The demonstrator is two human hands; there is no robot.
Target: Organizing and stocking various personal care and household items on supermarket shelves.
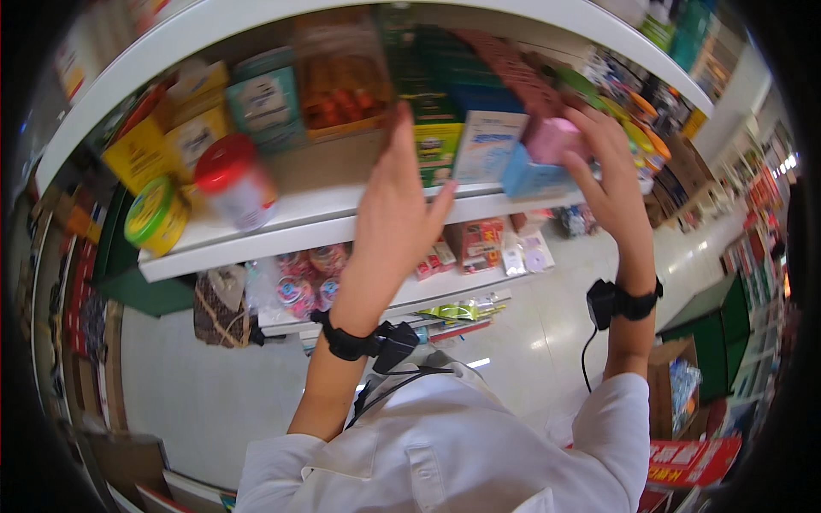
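Note:
My left hand (399, 205) is held upright at the shelf, its fingers together and its thumb apart. The thumb tip overlaps the lower edge of a green and yellow box (439, 151). Just right of that stands a white and blue box (489, 149). My right hand (606, 167) is spread at the right side of a pink packet (553, 142), which sits in a light blue open carton (535, 179). Whether its fingertips touch the packet is blurred. A row of pink packs (507, 67) runs back behind it.
A white shelf edge (308, 236) runs below my hands, under another shelf (385, 8). At left stand a red-lidded canister (234, 183), a green-lidded yellow tub (157, 218) and a teal box (266, 102). Colourful lidded tubs (641, 144) are at right. Lower shelves hold packaged goods (482, 243).

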